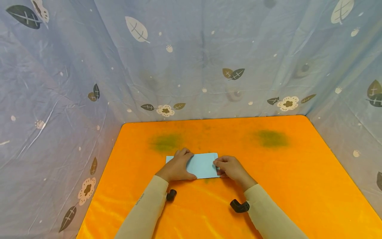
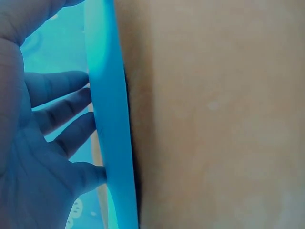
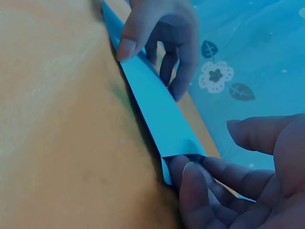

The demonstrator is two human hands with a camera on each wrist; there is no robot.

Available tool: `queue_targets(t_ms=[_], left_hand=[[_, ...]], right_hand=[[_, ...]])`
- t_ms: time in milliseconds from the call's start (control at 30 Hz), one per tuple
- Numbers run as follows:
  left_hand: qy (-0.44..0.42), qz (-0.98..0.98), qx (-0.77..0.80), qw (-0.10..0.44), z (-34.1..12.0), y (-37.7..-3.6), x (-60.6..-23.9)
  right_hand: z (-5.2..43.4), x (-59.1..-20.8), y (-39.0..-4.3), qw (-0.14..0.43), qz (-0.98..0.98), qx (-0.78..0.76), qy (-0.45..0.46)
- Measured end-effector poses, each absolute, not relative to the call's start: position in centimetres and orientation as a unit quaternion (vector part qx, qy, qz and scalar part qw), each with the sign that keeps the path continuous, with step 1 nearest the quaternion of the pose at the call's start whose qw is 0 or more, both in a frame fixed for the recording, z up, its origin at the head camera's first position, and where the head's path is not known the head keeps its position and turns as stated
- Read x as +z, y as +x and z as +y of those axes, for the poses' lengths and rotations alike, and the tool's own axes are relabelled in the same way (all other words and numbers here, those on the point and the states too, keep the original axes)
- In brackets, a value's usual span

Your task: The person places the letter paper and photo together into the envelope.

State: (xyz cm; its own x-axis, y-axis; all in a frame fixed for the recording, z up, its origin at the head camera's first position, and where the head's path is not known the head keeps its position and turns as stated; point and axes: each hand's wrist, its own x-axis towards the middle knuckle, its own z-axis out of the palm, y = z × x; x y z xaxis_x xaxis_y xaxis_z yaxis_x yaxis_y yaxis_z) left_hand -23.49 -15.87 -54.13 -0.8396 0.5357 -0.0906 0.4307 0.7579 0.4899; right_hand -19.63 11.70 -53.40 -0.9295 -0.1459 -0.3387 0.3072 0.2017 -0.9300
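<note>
The light blue paper (image 1: 202,165) is lying flat on the orange bench (image 1: 298,186), spanning between both hands with its long axis running left-right. The left hand (image 1: 176,167) is pressing flat on its left part with relaxed fingers, while the right hand (image 1: 231,167) is pinching its right edge.

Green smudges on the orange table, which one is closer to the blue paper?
The left green smudge, just beyond the left hand. It sits close to the blue paper; the right green smudge lies farther off, past the right hand.
</note>
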Motion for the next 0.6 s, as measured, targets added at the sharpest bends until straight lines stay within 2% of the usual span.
queue_targets(t_ms=[233, 600], left_hand=[[0.259, 0.932, 0.229, 0.111, -15.91, -23.5, -54.21], [0.256, 0.932, 0.23, 0.113, -15.86, -23.46, -54.18]], right_hand=[[11.92, -53.1, -19.47, 0.164, 0.755, -0.632, 0.063], [12.05, -53.46, -19.84, 0.167, 0.75, -0.636, 0.062]])
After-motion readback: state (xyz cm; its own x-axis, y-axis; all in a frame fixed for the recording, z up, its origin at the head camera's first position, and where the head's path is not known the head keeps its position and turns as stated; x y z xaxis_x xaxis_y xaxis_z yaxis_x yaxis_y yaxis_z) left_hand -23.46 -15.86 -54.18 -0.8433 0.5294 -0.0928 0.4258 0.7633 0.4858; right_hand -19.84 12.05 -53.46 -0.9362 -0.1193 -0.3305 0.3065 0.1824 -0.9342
